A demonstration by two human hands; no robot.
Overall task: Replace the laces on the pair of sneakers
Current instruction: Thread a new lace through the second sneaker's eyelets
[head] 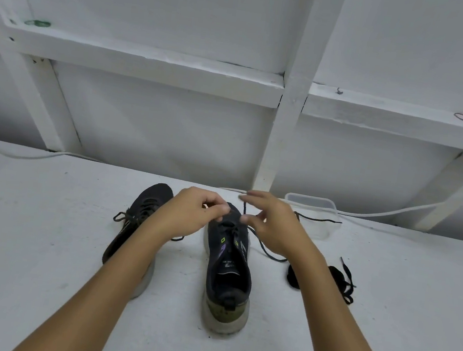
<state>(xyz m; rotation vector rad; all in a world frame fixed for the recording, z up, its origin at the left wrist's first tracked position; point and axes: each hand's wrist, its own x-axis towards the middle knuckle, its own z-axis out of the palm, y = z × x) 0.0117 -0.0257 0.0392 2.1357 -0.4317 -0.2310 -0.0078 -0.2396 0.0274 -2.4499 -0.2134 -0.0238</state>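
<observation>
Both hands pinch the lace [259, 243] over the right sneaker [227, 267] on the counter [37, 237]: left hand [195, 215] at the eyelets, right hand [271, 225] on the free end, which could slip back out if the pinch loosens.

Two dark sneakers stood on the white surface, toes pointing away. The left sneaker [141, 219] was fully laced, its bow ends loose. The right sneaker [227, 267], with a green heel and pale sole, carried a dark lace [262, 246] partly threaded, one end trailing right. A bundled black lace [340, 280] lay further right.
</observation>
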